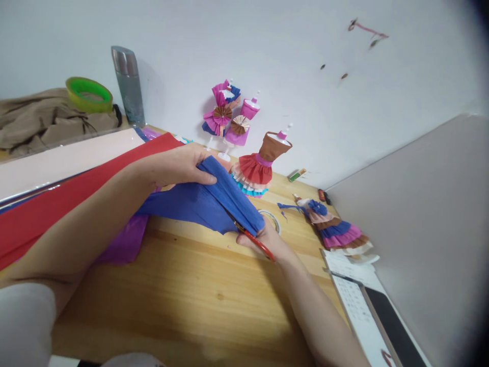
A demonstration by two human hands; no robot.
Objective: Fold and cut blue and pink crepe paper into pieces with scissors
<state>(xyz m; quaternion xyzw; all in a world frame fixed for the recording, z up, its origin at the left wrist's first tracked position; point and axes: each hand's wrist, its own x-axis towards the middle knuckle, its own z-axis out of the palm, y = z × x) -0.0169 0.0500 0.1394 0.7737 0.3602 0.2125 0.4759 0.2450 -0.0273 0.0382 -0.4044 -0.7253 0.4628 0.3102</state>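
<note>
A sheet of blue crepe paper stretches across the middle of the table, partly folded over itself. My left hand pinches its upper fold between thumb and fingers. At the lower right end of the paper, my right hand is closed around red-handled scissors. Their blades lie in the paper along the folded strip; the tips are hidden. Red crepe paper runs beneath my left forearm, and a purple sheet lies below it.
Several small dress forms, one in a brown and red ruffled dress, stand by the wall. Another dress lies at right near a white laptop. A tape roll, a bottle and green tape on brown cloth are also there.
</note>
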